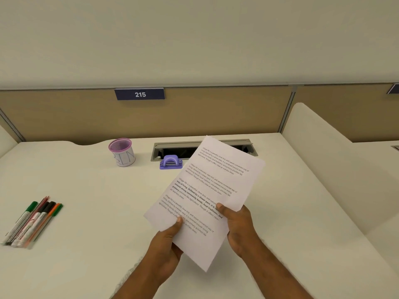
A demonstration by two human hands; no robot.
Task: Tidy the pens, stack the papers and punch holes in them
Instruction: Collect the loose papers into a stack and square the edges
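Above the desk [86, 266], left hand [167, 244] and right hand [239, 229] grip the printed papers [207, 190], thumbs on top; pens [32, 221] lie outside the mesh pen cup [122, 152], hole punch [171, 162] untouched.

- The one camera sits on my head, looking forward and down across the surface [86, 212].
- It is close above my hands, facing the partition [216, 113].

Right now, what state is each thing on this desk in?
papers: lifted off the desk, tilted, held by both hands.
left hand: grips the papers' lower edge, thumb on top.
right hand: grips the papers' right edge, thumb on top.
pens: lying in a loose bunch on the desk, not in the cup.
pen cup: upright, looks empty.
hole punch: sitting untouched on the desk.
cable tray: lid open.
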